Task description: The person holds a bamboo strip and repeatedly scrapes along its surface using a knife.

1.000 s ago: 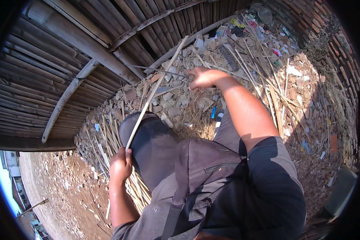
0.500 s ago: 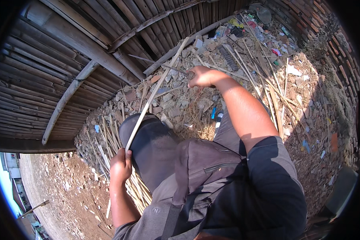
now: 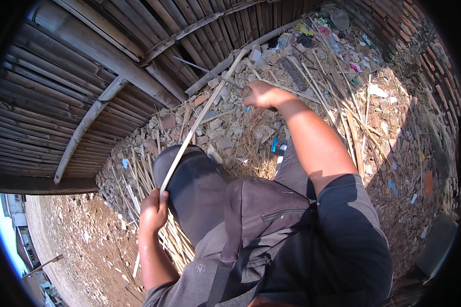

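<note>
My left hand point(image 3: 153, 210) is closed round the near end of a long pale bamboo strip point(image 3: 193, 132). The strip slants away across my dark-clad left knee toward the bamboo wall. In my right hand point(image 3: 264, 95), stretched out ahead, is a long-bladed knife point(image 3: 200, 68), its narrow grey blade seen nearly edge-on and pointing far left. This blade crosses the strip near its far end; whether they touch, I cannot tell. My fist hides most of the handle. A bundle of split bamboo strips point(image 3: 176, 245) lies beside my left leg, partly hidden by my left arm.
A slatted bamboo wall point(image 3: 61, 107) rises at the left and ahead. Rubble and litter point(image 3: 312, 38) cover the ground, with loose bamboo pieces point(image 3: 351, 123) on the right. A brick wall point(image 3: 445, 87) bounds the right side. Bare soil point(image 3: 87, 240) stretches out at the lower left.
The knife's blade has tilted, its tip rising a little toward the wall. My right hand has shifted very slightly; the left hand and the strip are nearly still.
</note>
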Demonstrator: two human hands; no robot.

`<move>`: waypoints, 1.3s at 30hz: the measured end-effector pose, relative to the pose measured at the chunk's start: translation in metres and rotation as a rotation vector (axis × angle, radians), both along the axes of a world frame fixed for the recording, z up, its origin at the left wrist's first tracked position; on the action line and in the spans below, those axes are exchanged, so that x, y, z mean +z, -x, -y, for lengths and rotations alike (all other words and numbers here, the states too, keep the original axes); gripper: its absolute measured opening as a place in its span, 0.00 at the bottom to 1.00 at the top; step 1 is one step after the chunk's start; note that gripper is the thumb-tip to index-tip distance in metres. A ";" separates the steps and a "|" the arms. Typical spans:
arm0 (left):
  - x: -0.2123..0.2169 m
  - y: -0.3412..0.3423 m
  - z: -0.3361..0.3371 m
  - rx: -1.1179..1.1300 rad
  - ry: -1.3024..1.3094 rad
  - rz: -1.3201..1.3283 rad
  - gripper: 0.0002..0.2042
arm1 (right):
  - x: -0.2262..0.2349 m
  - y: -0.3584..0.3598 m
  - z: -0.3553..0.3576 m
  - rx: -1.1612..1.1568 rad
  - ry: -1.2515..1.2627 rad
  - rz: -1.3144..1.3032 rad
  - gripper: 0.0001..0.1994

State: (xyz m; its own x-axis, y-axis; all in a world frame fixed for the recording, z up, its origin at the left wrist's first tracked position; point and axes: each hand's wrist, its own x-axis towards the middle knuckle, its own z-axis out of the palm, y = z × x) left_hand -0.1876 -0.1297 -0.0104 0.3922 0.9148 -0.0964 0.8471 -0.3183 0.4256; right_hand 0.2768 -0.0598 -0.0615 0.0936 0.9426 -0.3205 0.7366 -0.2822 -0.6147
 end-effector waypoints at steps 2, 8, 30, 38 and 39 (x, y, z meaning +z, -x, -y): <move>0.002 0.000 -0.001 0.002 0.020 -0.020 0.18 | -0.008 0.004 0.002 -0.012 0.000 -0.016 0.27; 0.018 -0.007 -0.002 -0.008 0.005 -0.130 0.18 | 0.042 0.068 0.023 0.350 0.185 0.129 0.33; -0.007 0.002 -0.010 0.026 0.024 0.004 0.20 | 0.023 0.043 0.014 0.225 0.184 -0.065 0.29; 0.000 0.001 -0.006 -0.012 -0.046 -0.093 0.20 | 0.031 0.065 0.024 0.331 -0.101 0.086 0.19; 0.003 0.001 0.000 -0.020 -0.036 -0.098 0.20 | 0.013 0.043 0.013 0.216 0.010 -0.027 0.21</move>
